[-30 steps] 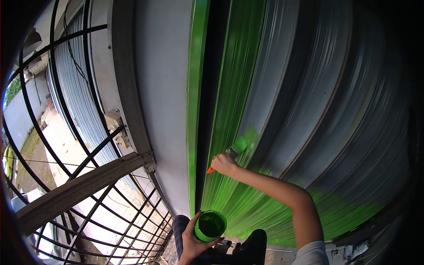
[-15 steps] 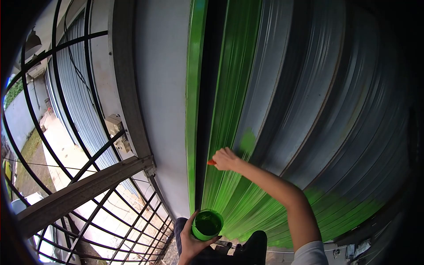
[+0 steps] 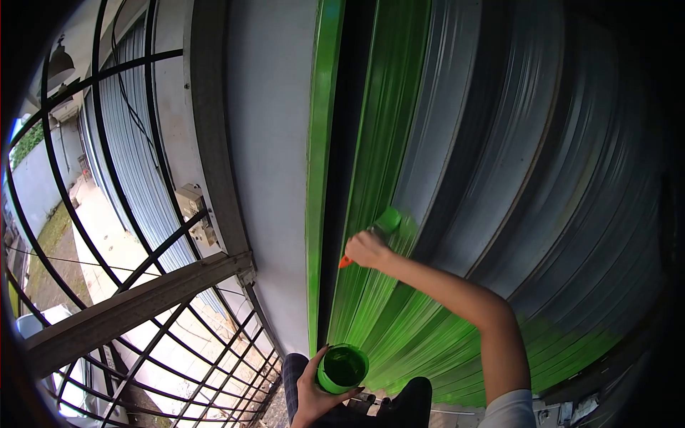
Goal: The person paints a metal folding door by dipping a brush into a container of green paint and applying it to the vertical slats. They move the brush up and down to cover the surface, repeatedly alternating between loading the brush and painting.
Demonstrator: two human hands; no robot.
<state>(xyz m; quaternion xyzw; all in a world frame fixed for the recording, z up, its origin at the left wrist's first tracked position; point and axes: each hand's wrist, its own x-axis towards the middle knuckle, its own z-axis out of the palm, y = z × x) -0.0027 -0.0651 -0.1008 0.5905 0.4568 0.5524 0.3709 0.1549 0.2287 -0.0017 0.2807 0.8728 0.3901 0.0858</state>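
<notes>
My right hand is closed round a paintbrush, whose orange handle end sticks out below the fist. Its green-coated bristles rest against the grey metal shutter, beside a freshly green strip. Low in the view, my left hand holds a round cup of green paint, tilted so the dark green inside shows. Green paint covers the shutter's leftmost folds and its lower part, while the upper folds to the right are bare grey.
To the left stands a grille of black bars with a thick metal crossbeam. A pale wall panel and a green upright frame separate it from the shutter. My knees show below.
The brush has come into view above my right fist, over the green patch on the grey fold. The whole view has shifted slightly, and the cup sits a little further right.
</notes>
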